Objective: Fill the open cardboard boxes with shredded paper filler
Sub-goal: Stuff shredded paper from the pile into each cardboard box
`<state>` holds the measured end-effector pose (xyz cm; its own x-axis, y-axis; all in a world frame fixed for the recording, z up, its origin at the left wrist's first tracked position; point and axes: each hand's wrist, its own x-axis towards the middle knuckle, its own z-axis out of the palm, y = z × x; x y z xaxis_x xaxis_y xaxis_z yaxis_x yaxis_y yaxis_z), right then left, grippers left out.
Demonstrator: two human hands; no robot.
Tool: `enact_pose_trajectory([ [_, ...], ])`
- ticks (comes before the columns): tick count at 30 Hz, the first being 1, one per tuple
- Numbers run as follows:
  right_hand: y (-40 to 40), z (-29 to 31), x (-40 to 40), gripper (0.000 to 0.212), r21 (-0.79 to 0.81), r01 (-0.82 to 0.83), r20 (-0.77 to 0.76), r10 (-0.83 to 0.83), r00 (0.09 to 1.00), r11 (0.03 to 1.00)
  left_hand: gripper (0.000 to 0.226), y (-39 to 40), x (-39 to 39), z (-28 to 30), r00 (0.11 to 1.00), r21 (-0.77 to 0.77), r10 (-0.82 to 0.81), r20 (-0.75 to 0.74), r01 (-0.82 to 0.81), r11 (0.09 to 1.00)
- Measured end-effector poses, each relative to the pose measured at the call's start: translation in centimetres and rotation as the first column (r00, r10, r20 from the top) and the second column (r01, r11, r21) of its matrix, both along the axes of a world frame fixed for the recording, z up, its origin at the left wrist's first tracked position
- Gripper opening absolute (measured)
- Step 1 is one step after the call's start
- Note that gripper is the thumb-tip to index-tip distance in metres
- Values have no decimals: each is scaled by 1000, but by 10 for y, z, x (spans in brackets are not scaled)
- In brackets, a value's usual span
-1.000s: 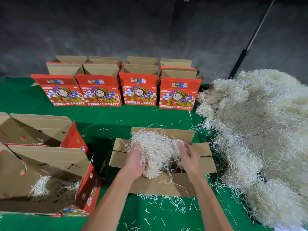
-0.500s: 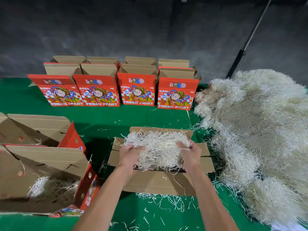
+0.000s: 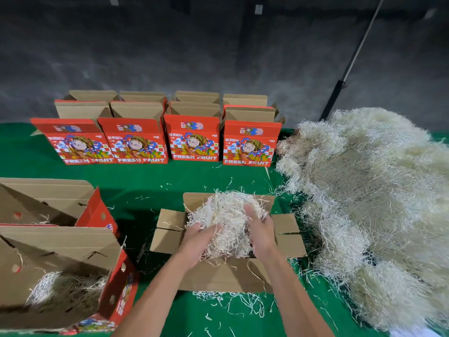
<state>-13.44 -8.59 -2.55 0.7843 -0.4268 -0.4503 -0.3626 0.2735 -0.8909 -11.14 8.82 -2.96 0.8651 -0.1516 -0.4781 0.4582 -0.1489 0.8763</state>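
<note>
An open cardboard box (image 3: 218,278) sits in front of me on the green table, flaps spread outward. A pale wad of shredded paper (image 3: 226,215) bulges out of its opening. My left hand (image 3: 198,242) grips the wad from the near left, fingers curled into the strands. My right hand (image 3: 261,229) holds the wad's right side, fingers buried in it. A large heap of shredded paper (image 3: 371,203) covers the table's right side.
Red "FRESH FRUIT" boxes (image 3: 136,142) stand open in rows at the back. At near left an open box (image 3: 73,268) holds some filler; another open box (image 3: 48,203) lies behind it. Loose strands (image 3: 230,302) litter the green cloth (image 3: 150,178). A dark pole (image 3: 340,88) leans at the back right.
Both hands went from flanking the wad and pressing it down to bunching it together over the box; the hands have come closer and the wad now sits higher.
</note>
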Motion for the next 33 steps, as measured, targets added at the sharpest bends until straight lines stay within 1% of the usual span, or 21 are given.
enact_pose_trajectory([
  [1,1,1,-2,102,-63,-69,8,69,998,996,108,0,1,1,1000,-9,18,10,-18,1000],
  [2,5,3,-5,93,-109,-147,39,152,988,983,102,-1,0,1,999,13,16,31,-16,1000],
  [4,21,0,-7,51,-266,-253,109,290,951,930,88,-11,-3,0,998,54,9,65,-13,998],
  [5,27,-2,-6,35,-360,-220,134,284,949,906,83,-16,-5,0,997,63,15,76,-19,998],
  [6,32,-4,-5,29,-416,-166,157,250,955,894,80,-20,-7,0,997,55,20,73,-24,998],
  [8,29,-1,-5,24,-387,-78,152,147,977,919,81,-18,-6,3,997,-35,67,27,-66,997],
  [9,21,0,-4,25,-361,-46,99,88,991,931,87,-13,-4,5,994,-77,106,7,-105,991],
  [11,1,1,-5,40,-324,-27,17,35,999,946,104,2,3,7,987,-104,159,-15,-160,982],
  [12,-5,3,-5,41,-317,-33,16,41,999,948,110,7,6,8,986,-107,166,-32,-169,980],
  [14,-13,8,-2,37,-302,2,52,15,999,953,112,13,11,8,976,-141,212,-54,-217,966],
  [15,-17,10,-1,34,-286,58,74,-39,997,956,110,14,14,9,963,-176,263,-56,-269,947],
  [17,-28,7,-2,40,-271,142,74,-126,989,952,111,20,16,12,945,-176,323,-38,-325,929],
  [19,-36,1,-7,56,-285,134,62,-121,991,949,121,25,15,10,964,-115,266,-12,-266,957],
  [22,-34,-5,-12,83,-228,78,-12,-82,997,971,134,24,6,6,997,-78,69,-30,-71,994],
  [23,-33,-5,-15,83,-209,49,-38,-58,998,977,137,24,3,6,1000,-76,1,-28,-3,997],
  [24,-32,-6,-16,77,-205,26,-29,-32,999,978,137,26,1,8,999,-66,-50,-21,48,997],
  [25,-32,-4,-18,67,-186,12,0,-12,1000,982,135,28,1,12,997,-48,-75,-8,75,996],
  [28,-40,-5,-17,92,-195,-23,57,35,998,980,117,34,6,19,994,28,-94,48,93,995],
  [30,-41,-1,-15,84,-207,-53,79,71,994,977,102,37,9,19,986,138,-125,109,109,984],
  [32,-42,3,-13,59,-173,-29,111,49,993,985,89,41,11,19,972,309,-171,158,116,944],
  [33,-43,6,-13,45,-198,-18,119,42,992,980,83,42,11,21,967,406,-189,173,105,908],
])
